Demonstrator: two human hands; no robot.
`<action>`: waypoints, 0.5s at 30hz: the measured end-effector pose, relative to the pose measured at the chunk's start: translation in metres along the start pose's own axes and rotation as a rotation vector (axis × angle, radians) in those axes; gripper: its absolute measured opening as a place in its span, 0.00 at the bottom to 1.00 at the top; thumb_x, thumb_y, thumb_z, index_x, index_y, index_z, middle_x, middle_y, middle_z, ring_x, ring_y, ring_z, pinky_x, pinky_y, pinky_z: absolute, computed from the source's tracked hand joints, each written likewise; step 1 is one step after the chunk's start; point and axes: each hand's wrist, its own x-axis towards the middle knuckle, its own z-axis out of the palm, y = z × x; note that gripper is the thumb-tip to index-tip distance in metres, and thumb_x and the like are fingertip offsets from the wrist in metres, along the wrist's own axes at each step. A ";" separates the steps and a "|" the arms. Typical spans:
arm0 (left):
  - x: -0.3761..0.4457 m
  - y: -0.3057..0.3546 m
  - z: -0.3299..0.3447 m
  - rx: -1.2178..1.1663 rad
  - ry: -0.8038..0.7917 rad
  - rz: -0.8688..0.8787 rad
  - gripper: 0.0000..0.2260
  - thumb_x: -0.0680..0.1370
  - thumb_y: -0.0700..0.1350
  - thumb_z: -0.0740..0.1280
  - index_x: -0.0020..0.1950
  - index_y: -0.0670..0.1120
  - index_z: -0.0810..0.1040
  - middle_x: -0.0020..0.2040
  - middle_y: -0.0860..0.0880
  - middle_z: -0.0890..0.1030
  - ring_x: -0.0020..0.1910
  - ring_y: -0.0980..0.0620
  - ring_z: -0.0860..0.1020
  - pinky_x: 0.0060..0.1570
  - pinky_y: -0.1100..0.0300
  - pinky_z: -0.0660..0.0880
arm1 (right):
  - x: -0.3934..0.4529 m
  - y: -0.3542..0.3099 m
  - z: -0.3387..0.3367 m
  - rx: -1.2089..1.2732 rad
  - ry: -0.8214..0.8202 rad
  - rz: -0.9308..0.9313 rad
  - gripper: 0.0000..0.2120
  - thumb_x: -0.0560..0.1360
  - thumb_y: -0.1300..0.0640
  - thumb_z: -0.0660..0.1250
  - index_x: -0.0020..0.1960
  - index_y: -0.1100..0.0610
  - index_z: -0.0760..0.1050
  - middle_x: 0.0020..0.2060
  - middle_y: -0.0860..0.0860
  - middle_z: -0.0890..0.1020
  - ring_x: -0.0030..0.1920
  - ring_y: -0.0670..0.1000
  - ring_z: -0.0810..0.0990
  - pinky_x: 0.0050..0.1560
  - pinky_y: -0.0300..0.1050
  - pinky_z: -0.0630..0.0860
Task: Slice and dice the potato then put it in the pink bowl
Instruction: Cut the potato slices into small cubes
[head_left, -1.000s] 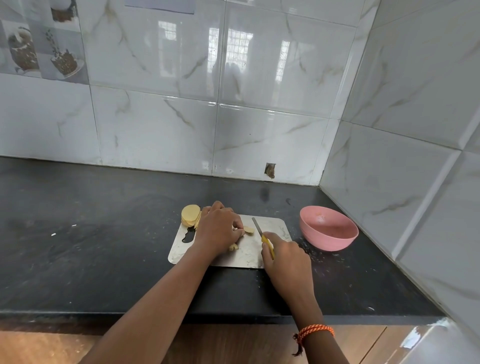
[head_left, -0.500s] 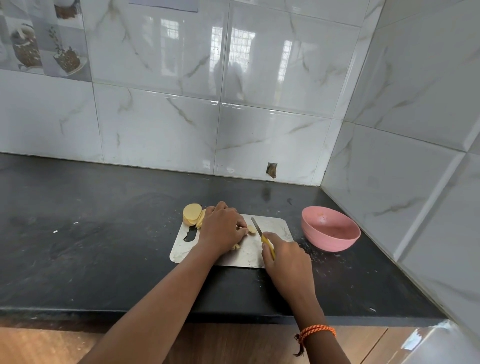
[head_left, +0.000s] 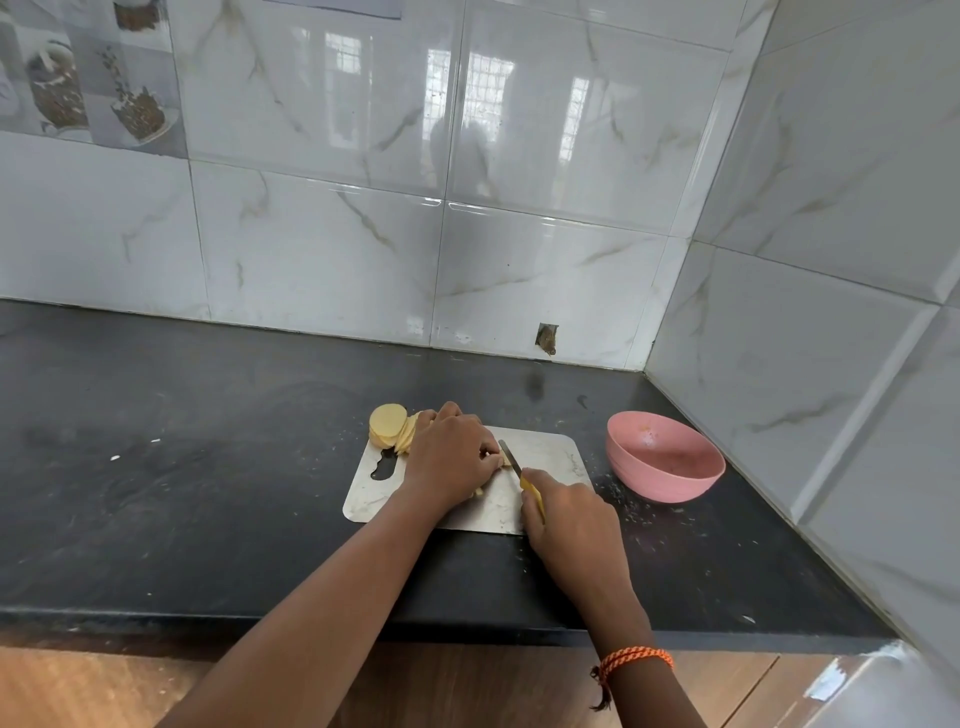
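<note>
Potato slices (head_left: 388, 426) sit stacked and fanned at the far-left corner of the steel cutting board (head_left: 545, 457), beside the board's handle cutout. More potato is under the left hand (head_left: 451, 462) mid-board; only small pale bits show at its fingertips and below the palm. Left hand: fingers curled down, pinning that potato piece to the board. Right hand (head_left: 571, 525): wrapped round the yellow handle of a small knife (head_left: 511, 460), blade pointing away from the person, edge down right against the left fingertips and the potato piece. Can't tell if the blade is through the piece. Pink bowl (head_left: 665, 457) stands on the black tabletop (head_left: 208, 493) just right of the board, not touching it, near the tiled wall corner; no potato visible inside. Small crumbs scattered on the tabletop between board and bowl. Orange thread band (head_left: 636, 660) on the right wrist.
</note>
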 end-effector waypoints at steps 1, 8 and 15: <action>0.000 0.000 0.001 0.004 0.004 -0.002 0.11 0.79 0.59 0.68 0.52 0.59 0.89 0.53 0.59 0.84 0.57 0.52 0.71 0.63 0.51 0.65 | 0.000 0.000 0.000 -0.002 -0.008 0.000 0.18 0.86 0.45 0.53 0.73 0.44 0.69 0.50 0.52 0.84 0.47 0.53 0.82 0.40 0.46 0.70; 0.001 0.002 0.005 0.019 0.033 -0.004 0.11 0.79 0.60 0.68 0.51 0.58 0.88 0.51 0.59 0.84 0.56 0.53 0.72 0.62 0.52 0.64 | 0.000 0.000 0.003 -0.046 0.001 0.003 0.17 0.86 0.46 0.51 0.72 0.45 0.69 0.46 0.53 0.83 0.45 0.55 0.82 0.42 0.50 0.75; 0.001 0.002 0.005 0.004 0.035 -0.005 0.10 0.79 0.59 0.69 0.50 0.58 0.89 0.51 0.60 0.84 0.56 0.53 0.72 0.61 0.53 0.64 | 0.000 0.001 0.005 -0.045 0.000 0.002 0.16 0.86 0.46 0.51 0.69 0.45 0.71 0.46 0.53 0.83 0.45 0.56 0.82 0.43 0.51 0.77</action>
